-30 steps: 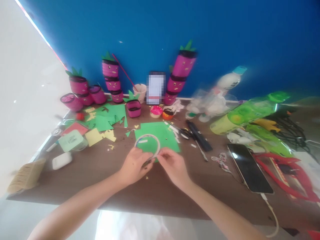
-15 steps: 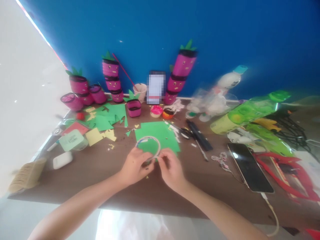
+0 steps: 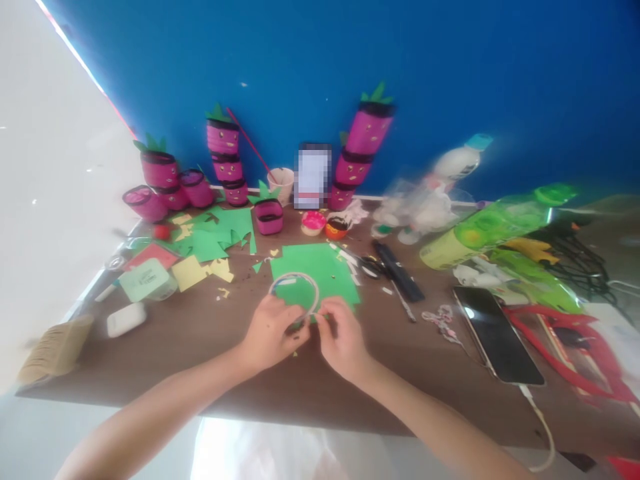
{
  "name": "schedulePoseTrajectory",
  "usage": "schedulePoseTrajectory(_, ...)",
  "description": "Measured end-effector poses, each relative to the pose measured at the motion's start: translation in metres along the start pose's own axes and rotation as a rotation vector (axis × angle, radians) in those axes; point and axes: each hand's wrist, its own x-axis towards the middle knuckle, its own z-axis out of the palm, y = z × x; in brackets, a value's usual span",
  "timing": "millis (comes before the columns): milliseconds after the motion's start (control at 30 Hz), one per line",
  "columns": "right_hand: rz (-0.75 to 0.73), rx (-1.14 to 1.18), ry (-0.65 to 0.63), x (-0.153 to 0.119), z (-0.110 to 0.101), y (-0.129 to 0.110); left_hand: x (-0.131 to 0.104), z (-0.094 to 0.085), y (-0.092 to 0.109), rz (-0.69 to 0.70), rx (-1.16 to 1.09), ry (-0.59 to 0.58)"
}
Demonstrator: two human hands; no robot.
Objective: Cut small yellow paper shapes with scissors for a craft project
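Observation:
My left hand [image 3: 275, 331] is closed around the lower left of a thin, pale ring, which looks like a nearly used-up roll of tape [image 3: 317, 288]. Close by on the right, my right hand [image 3: 344, 337] has its thumb and fingers pinched together at the ring's lower right rim. Whatever lies between those fingertips is too small to make out. Beneath and behind the ring, green paper sheets [image 3: 330, 267] lie on the brown table [image 3: 200, 347].
Magenta pots with green leaves [image 3: 227, 163] stand along the blue wall, beside a paper cup [image 3: 281, 187] and paint cups [image 3: 313, 223]. Scissors [image 3: 369, 267], a black phone [image 3: 499, 337] on a cable and a green bottle [image 3: 480, 230] lie right. Paper scraps [image 3: 193, 272] lie left.
The ring has shifted very slightly left in my left hand, and a narrow gap shows between my two hands. Otherwise both hands keep nearly the same pose; the view has moved a little.

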Motion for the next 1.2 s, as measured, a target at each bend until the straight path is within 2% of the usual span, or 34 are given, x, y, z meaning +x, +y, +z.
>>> schedulePoseTrajectory(400, -0.001, -0.057, -0.001, 0.003, 0.000, 0.005, -0.001, 0.001, 0.001, -0.059, 0.017, -0.007)
schedulePoseTrajectory(567, 0.198, 0.014, 0.122, 0.013, -0.009, 0.011, 0.001, -0.005, -0.001, -0.206, -0.021, -0.013)
schedulePoseTrajectory(700, 0.431, 0.254, 0.016, 0.018, -0.014, 0.014, 0.002, -0.006, -0.002, -0.292, -0.035, -0.031)
schedulePoseTrajectory(800, 0.582, 0.426, -0.030, 0.019, -0.014, 0.018, 0.003, -0.007, -0.002, -0.291, -0.040, -0.037)
schedulePoseTrajectory(867, 0.625, 0.490, -0.036, 0.020, -0.017, 0.022, 0.004, -0.010, -0.005, -0.263, -0.009, -0.025)
schedulePoseTrajectory(967, 0.566, 0.410, -0.008, 0.024, -0.026, 0.032, 0.008, -0.017, -0.018, -0.160, 0.117, 0.022)
schedulePoseTrajectory(1067, 0.408, 0.116, 0.117, 0.030, -0.038, 0.048, 0.011, -0.025, -0.042, -0.069, 0.276, 0.088)
schedulePoseTrajectory(1133, 0.350, -0.048, 0.108, 0.032, -0.041, 0.059, 0.013, -0.030, -0.058, -0.068, 0.385, 0.087)
schedulePoseTrajectory(1200, 0.284, -0.138, 0.042, 0.033, -0.039, 0.070, 0.014, -0.033, -0.070, -0.112, 0.478, 0.066)
